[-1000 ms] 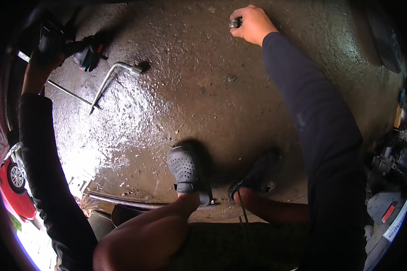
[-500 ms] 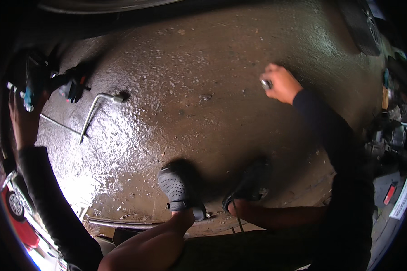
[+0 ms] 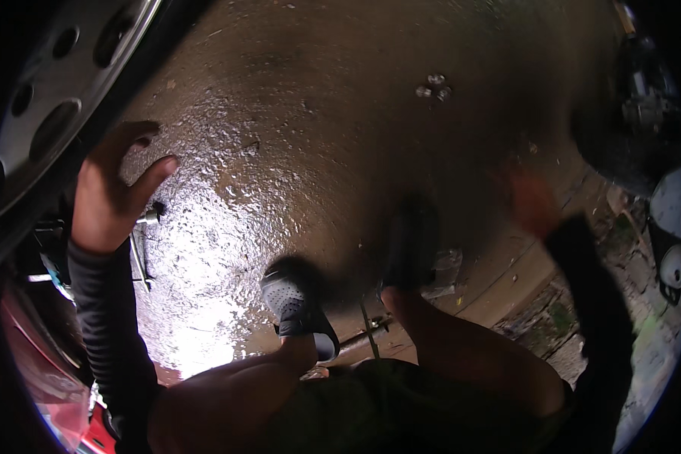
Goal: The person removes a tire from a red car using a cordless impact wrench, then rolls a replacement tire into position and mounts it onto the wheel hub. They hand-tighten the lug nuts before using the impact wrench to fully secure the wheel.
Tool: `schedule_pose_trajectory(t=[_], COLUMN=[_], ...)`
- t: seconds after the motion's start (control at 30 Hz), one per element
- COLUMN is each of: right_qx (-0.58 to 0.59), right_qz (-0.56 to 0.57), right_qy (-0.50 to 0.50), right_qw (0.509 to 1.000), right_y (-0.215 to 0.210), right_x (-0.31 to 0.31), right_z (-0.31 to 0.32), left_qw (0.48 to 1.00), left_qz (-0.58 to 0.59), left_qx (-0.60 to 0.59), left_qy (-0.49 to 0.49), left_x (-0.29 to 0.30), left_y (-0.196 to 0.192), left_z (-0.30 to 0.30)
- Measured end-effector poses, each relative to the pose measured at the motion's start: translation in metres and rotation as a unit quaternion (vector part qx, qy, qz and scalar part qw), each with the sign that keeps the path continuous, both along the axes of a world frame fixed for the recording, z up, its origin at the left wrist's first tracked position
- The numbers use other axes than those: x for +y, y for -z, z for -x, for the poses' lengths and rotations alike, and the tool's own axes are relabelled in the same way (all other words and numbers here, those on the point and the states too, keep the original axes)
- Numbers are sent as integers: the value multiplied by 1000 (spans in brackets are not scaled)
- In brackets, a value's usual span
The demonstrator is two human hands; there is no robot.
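My left hand is raised beside the wheel with holes in its disc. Its thumb and fingers are apart, and nothing shows between them. Below that wrist, an L-shaped lug wrench lies on the wet ground, partly hidden by the hand and sleeve. Dim and smeared by motion, my right hand hangs over the ground at the right; its fingers cannot be made out. A few small shiny metal pieces, like lug nuts, lie together on the ground farther off.
The dark tyre edge runs across the upper left. A partly hidden teal tool lies left of my left sleeve. My feet in dark clogs stand on the wet ground. Dark machine parts sit at the far right.
My view has turned, bringing the wheel in at upper left. My left hand has come away from the power tool. The metal piece formerly in my right hand no longer shows there; that hand is lower.
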State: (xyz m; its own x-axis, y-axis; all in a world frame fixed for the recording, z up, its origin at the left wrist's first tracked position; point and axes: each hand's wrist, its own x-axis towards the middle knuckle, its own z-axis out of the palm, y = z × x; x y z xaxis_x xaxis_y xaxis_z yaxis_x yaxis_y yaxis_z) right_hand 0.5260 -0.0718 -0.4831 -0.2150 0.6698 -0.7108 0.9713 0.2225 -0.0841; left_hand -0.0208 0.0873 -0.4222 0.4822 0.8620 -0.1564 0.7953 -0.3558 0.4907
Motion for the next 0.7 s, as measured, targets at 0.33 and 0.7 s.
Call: schedule_pose_trajectory(t=[0.33,0.7], right_qx=[118,16], right_qz=[46,-92], right_qy=[572,635], right_qw=[810,767], right_y=[97,116], right_x=[-361,-282], right_z=[199,203], left_qw=[967,954], left_qz=[-45,-47], left_qx=[11,33], left_qy=[249,295], left_x=[67,91], left_y=[-16,-53], left_z=[-142,-201])
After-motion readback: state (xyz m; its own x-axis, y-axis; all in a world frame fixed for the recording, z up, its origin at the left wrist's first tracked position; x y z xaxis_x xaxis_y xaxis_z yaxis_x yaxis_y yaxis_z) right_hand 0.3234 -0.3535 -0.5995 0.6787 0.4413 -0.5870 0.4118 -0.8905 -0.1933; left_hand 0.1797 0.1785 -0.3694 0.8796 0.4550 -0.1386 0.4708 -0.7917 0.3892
